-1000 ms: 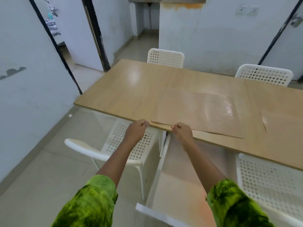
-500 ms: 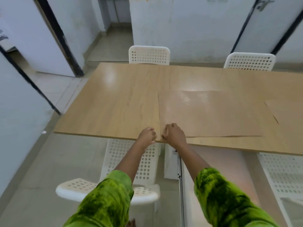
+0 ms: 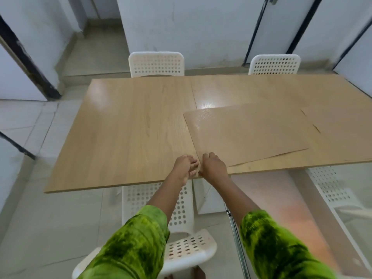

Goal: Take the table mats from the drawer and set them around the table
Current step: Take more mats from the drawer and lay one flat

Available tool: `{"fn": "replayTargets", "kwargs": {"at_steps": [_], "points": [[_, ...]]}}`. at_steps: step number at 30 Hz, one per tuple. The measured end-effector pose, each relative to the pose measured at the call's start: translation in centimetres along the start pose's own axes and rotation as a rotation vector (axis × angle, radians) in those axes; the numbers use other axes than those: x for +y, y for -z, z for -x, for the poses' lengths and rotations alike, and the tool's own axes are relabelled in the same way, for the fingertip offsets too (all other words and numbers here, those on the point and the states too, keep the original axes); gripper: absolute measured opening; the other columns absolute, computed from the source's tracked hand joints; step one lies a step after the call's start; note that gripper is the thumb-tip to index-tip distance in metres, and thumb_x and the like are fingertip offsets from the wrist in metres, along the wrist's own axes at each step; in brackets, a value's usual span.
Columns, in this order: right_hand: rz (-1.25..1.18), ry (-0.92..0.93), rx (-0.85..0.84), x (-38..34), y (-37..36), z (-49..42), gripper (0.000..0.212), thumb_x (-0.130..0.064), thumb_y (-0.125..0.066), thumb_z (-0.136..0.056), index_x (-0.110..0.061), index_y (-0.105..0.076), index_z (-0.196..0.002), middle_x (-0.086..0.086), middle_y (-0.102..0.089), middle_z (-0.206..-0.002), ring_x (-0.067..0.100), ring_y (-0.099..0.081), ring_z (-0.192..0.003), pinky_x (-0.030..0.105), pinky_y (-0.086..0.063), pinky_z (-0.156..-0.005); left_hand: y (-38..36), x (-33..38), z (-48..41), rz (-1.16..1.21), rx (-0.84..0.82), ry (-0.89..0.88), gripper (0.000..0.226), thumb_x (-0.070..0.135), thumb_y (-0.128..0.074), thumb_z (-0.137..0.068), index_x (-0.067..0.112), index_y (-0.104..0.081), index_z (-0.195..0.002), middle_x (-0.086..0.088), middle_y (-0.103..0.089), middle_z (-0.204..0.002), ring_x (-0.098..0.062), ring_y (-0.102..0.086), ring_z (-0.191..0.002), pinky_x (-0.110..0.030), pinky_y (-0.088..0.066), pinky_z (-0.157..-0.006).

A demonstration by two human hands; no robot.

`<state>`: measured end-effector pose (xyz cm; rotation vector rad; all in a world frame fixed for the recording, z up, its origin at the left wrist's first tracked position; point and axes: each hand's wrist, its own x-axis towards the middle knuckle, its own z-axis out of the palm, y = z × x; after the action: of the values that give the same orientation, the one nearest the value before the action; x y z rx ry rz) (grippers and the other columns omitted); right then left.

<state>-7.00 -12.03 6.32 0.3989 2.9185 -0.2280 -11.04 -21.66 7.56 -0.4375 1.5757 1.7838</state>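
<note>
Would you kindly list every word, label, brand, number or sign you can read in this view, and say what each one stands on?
None: no readable text shows on the table, the mats, the white chairs or the walls.
</note>
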Motion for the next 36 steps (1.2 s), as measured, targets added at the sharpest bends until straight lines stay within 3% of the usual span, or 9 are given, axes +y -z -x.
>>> {"fn": "replayTargets", "kwargs": {"at_steps": [3, 8, 15, 18, 21, 23, 29, 33, 36], "points": [[0.032, 0.017, 0.011, 0.9, -0.1, 0.2, 0.030, -0.012, -0.046, -0.087, -0.006, -0.048, -0.117, 0.016, -0.051, -0.120, 0.033, -0.053, -0.108, 0.039, -0.046, -0.084, -0.3, 0.5, -0.5, 0.000, -0.002, 0.005, 0.035, 0.005, -0.035, -0.097, -0.004, -0.042, -0.131, -0.008, -0.059, -0.101, -0.024, -0.054, -0.111, -0.036, -0.042, -0.090], [0.067, 0.058, 0.018, 3.9, 0.4, 0.9, 0.029, -0.006, -0.043, -0.087, -0.005, -0.048, -0.115, 0.016, -0.052, -0.117, 0.034, -0.055, -0.105, 0.039, -0.045, -0.079, -2.0, 1.2, -0.5, 0.008, -0.007, 0.041, 0.031, 0.005, -0.033, -0.097, -0.006, -0.047, -0.122, -0.021, -0.052, -0.130, -0.031, -0.049, -0.127, -0.038, -0.040, -0.100], [-0.016, 0.109, 0.210, 10.4, 0.2, 2.7, 0.023, 0.010, -0.050, -0.073, -0.002, -0.057, -0.091, 0.015, -0.060, -0.091, 0.034, -0.060, -0.083, 0.031, -0.033, -0.058, -4.8, 2.1, -3.1, 0.086, 0.171, -0.023, 0.024, 0.011, -0.050, -0.091, 0.005, -0.041, -0.112, -0.010, -0.051, -0.086, -0.023, -0.057, -0.075, -0.032, -0.050, -0.070], [-0.121, 0.041, 0.218, 13.9, -0.1, 2.6, 0.022, 0.014, -0.051, -0.065, -0.002, -0.060, -0.077, 0.014, -0.061, -0.080, 0.032, -0.059, -0.076, 0.029, -0.037, -0.059, -4.9, 2.9, -5.3, -0.426, 0.346, -0.187, 0.068, 0.020, -0.059, -0.085, 0.009, -0.025, -0.142, -0.015, -0.033, -0.142, -0.035, -0.045, -0.122, -0.045, -0.045, -0.099], [-0.483, -0.050, 0.230, 17.2, 0.4, 2.0, 0.026, 0.017, -0.044, -0.060, 0.004, -0.064, -0.070, 0.017, -0.068, -0.083, 0.029, -0.061, -0.083, 0.026, -0.047, -0.077, -5.7, 3.1, -6.4, -1.171, 0.279, -0.368, 0.080, 0.035, -0.056, -0.088, 0.016, -0.010, -0.150, -0.008, -0.001, -0.158, -0.033, -0.014, -0.142, -0.045, -0.023, -0.113], [-0.763, -0.141, 0.269, 19.1, 0.7, 1.8, 0.034, 0.025, -0.039, -0.062, 0.007, -0.067, -0.063, 0.020, -0.069, -0.087, 0.024, -0.062, -0.096, 0.004, -0.040, -0.082, -6.3, 3.7, -7.1, -1.224, 0.252, -0.309, 0.087, 0.042, -0.058, -0.086, 0.015, -0.005, -0.151, -0.008, 0.004, -0.159, -0.032, -0.007, -0.144, -0.046, -0.017, -0.115], [-1.113, -0.334, 0.145, 23.1, 1.8, 1.4, 0.056, 0.033, -0.032, -0.067, -0.012, -0.060, -0.049, 0.011, -0.066, -0.091, 0.028, -0.045, -0.131, 0.023, -0.029, -0.103, -8.9, 4.2, -7.9, -1.223, 0.396, -0.270, 0.075, 0.038, -0.066, -0.081, 0.003, -0.031, -0.137, -0.016, -0.031, -0.141, -0.034, -0.030, -0.130, -0.044, -0.032, -0.104], [-0.701, -0.405, 0.129, 25.4, 3.9, 0.9, 0.036, 0.021, -0.041, -0.075, 0.005, -0.073, -0.075, 0.013, -0.048, -0.142, 0.023, -0.029, -0.141, 0.015, -0.025, -0.099, -10.6, 1.2, -7.1, -1.045, 0.449, -0.332, 0.049, 0.013, -0.060, -0.085, -0.001, -0.038, -0.127, -0.019, -0.047, -0.130, -0.035, -0.047, -0.118, -0.043, -0.045, -0.094], [-0.464, -0.404, 0.037, 26.5, 5.1, -0.3, 0.032, 0.013, -0.048, -0.078, -0.006, -0.073, -0.074, 0.012, -0.051, -0.139, 0.019, -0.027, -0.143, 0.029, -0.028, -0.108, -11.1, 0.1, -6.2, -0.840, 0.412, -0.264, 0.029, 0.005, -0.053, -0.087, -0.002, -0.049, -0.114, -0.018, -0.058, -0.113, -0.032, -0.058, -0.098, -0.035, -0.048, -0.075]]}}
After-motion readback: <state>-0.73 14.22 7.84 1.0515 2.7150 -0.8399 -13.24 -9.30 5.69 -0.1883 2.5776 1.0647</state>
